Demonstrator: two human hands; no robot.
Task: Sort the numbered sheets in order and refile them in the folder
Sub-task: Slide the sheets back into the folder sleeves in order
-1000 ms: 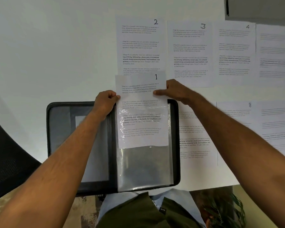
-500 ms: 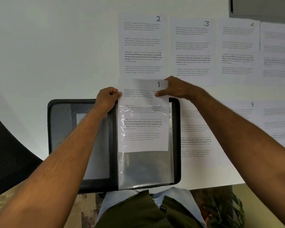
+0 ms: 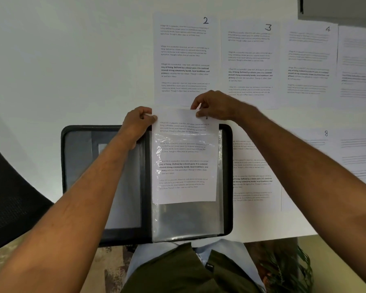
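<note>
An open black folder [image 3: 82,157] lies at the table's near edge. Sheet 1 [image 3: 184,123] stands partway inside the clear plastic sleeve [image 3: 188,218] on the folder's right half, its top strip sticking out above the sleeve. My left hand [image 3: 137,123] pinches the sheet's top left corner. My right hand [image 3: 216,106] pinches its top right corner and partly covers the number. Sheets 2 [image 3: 186,60], 3 [image 3: 249,64] and 4 [image 3: 309,64] lie in a row beyond the folder.
More printed sheets lie to the right: one partly under the folder [image 3: 254,172], sheet 8 [image 3: 317,149] and others running off the frame. A black chair [image 3: 11,197] stands at the left. The white table [image 3: 61,60] ends just past the folder's near edge.
Sheet 1 has slid deeper into the sleeve, so less of it shows above the folder. Both hands followed it toward me, and my right hand changed from pressing to pinching the corner.
</note>
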